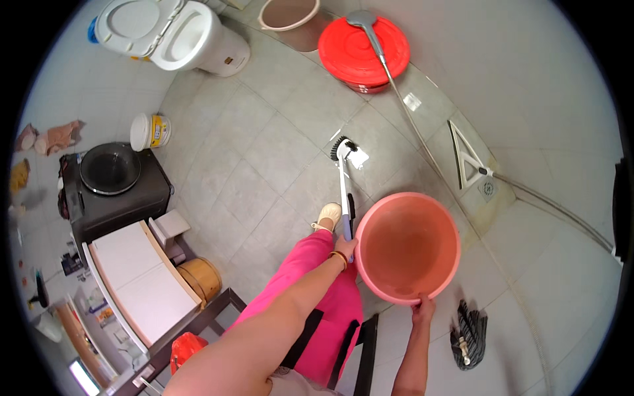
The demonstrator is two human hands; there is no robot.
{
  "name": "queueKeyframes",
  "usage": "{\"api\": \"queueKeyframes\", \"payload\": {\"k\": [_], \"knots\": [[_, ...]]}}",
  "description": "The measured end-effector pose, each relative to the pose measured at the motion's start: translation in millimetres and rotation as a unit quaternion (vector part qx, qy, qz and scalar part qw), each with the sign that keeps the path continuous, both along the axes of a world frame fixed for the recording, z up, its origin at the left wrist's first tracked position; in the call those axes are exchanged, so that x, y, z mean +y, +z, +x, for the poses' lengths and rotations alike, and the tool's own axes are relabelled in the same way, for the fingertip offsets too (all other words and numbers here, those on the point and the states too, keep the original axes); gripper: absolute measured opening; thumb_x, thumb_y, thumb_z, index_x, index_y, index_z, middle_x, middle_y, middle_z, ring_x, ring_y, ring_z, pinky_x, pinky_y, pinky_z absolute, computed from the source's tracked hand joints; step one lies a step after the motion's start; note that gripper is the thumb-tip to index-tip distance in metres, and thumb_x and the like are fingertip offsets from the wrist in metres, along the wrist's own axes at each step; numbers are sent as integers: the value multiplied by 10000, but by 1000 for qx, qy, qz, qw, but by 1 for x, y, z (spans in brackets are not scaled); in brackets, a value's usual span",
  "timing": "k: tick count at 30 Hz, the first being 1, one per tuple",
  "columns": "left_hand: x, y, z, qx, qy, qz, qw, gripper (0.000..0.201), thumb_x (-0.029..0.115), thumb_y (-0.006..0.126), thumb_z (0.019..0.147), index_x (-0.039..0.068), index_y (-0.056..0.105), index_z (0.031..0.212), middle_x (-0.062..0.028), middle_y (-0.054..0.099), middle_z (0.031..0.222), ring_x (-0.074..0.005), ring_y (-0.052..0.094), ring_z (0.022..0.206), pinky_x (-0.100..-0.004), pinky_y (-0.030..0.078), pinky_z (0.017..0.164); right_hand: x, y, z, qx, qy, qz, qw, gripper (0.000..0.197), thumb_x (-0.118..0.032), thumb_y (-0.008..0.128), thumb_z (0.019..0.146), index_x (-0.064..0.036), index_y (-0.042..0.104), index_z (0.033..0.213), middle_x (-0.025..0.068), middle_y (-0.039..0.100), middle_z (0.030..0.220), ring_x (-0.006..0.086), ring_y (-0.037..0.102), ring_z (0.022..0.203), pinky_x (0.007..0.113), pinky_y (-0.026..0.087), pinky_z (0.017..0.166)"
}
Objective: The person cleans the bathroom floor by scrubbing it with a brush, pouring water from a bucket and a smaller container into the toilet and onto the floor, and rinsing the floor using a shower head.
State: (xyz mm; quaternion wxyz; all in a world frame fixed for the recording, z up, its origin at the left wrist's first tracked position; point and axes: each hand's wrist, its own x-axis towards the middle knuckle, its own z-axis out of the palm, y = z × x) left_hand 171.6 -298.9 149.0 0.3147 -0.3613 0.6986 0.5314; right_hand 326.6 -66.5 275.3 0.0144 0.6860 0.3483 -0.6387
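My left hand is closed round the blue-grey handle of a long white scrub brush. The brush's round head with black bristles rests on or just above the floor tiles ahead of my foot. That hand also lies against the near left side of a large pink basin, though I cannot tell whether it grips the rim. My right hand grips the basin's near rim. Inside the basin the bottom looks brownish, perhaps from shallow water.
A red lidded bucket with a shower head on it and a beige bucket stand far ahead. A toilet is far left, a washing machine left. A triangular mop frame and dark striped cloth lie right.
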Motion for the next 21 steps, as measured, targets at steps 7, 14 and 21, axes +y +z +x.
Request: {"api": "queueKeyframes", "payload": {"k": [7,14,21], "knots": [[-25,83,-28,-31,121,144,982,123,105,551,709,59,492,806,-18,500,608,-118,473,481,-261,370,408,-33,70,-24,26,-4,14,1000,225,-23,530,692,-34,477,910,50,530,760,140,537,577,259,494,479],[-90,192,-20,-50,213,195,956,149,78,528,722,41,484,859,-53,545,682,-149,529,543,-282,421,453,-63,161,-58,48,91,18,995,240,-27,525,702,-20,468,935,51,529,780,142,538,615,277,492,518],[-146,249,-35,-14,293,215,932,152,78,563,705,60,449,804,-27,494,617,-139,493,502,-271,395,429,-124,254,-118,67,114,64,989,212,-22,497,717,-5,454,924,39,508,722,116,483,508,205,378,380]]}}
